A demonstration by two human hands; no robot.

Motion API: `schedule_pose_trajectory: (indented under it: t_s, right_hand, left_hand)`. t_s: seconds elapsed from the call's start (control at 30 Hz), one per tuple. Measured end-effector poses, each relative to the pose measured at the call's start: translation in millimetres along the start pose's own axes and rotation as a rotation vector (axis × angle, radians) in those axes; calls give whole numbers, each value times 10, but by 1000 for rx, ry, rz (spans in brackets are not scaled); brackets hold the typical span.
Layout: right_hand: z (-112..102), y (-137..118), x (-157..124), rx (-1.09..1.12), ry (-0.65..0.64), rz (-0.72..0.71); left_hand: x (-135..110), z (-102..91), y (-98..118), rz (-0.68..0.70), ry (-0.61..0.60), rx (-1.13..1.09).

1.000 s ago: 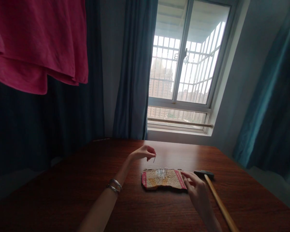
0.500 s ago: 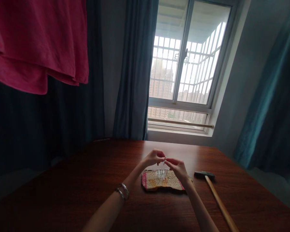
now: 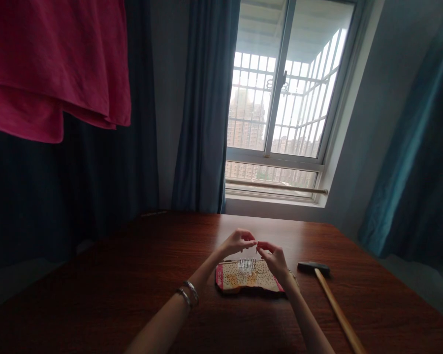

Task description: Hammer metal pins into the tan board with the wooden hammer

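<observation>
My left hand, with two silver bracelets on its wrist, and my right hand meet fingertip to fingertip above a worn board. Pinched between them is a thin nail, hanging point down. Below lies the board, cream with dark specks and pink ends. On it, several upright nails stand in rows in a clear, whitish piece, whose kind is too small to make out. My right forearm covers part of the board's right end.
To the right, a hammer with a dark head and wooden handle lies on the brown wooden table. A pink cloth hangs at the upper left. Blue curtains and a barred window are behind the table.
Both pinching hands, with the nail, have shifted slightly to the right. The board, the standing nails and the hammer keep their places.
</observation>
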State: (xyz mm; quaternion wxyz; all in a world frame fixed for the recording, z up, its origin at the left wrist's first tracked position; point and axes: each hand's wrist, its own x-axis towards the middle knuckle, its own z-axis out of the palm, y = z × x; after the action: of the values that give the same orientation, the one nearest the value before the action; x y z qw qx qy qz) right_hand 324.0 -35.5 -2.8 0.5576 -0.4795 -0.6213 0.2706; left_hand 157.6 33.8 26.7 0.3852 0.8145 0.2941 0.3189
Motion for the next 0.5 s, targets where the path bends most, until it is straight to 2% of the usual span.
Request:
schedule_pose_trajectory:
  t_s: [0.1, 0.23, 0.33, 0.5]
  right_hand:
    - [-52, 151, -28, -22, 16, 6]
    - [-110, 302, -79, -57, 4, 20]
    - [-127, 348, -96, -85, -29, 22]
    - [-133, 388, -89, -139, -87, 24]
  left_hand:
    - [-1, -43, -67, 39, -32, 63]
    - [-41, -12, -193, 12, -207, 90]
    - [-77, 47, -278, -32, -321, 142]
    - [-106, 57, -314, -74, -419, 207]
